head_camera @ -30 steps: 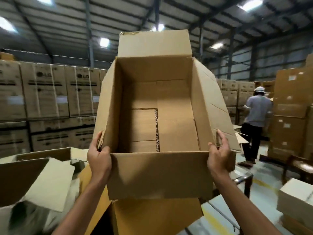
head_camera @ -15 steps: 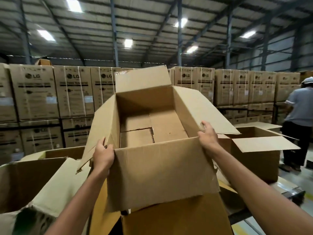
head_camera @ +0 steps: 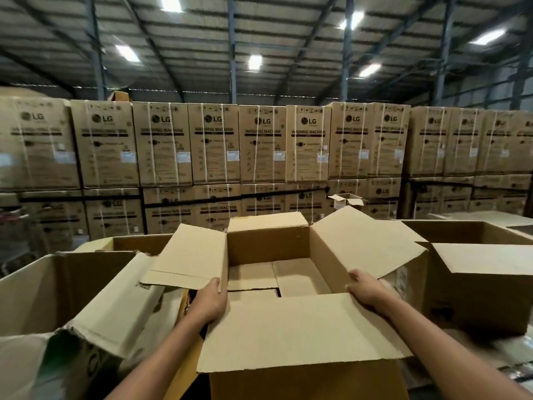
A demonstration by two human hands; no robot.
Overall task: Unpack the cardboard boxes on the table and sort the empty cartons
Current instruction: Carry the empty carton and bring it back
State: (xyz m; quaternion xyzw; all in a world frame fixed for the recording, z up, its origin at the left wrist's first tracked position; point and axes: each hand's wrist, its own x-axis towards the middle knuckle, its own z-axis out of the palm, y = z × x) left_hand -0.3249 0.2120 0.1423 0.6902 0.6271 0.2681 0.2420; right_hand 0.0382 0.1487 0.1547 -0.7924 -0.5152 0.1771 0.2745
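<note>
carton (head_camera: 288, 327): brown corrugated, flaps open | left hand (head_camera: 209, 301), right hand (head_camera: 364, 290): grip holding its side walls

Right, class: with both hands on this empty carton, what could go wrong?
1. The left hand and right hand hold the open brown cardboard carton only by its thin top edges; one might buckle or tear, dropping it.
2. Its splayed side flaps reach over the open cardboard box on the left and the open cardboard box on the right, so they may snag.
</note>
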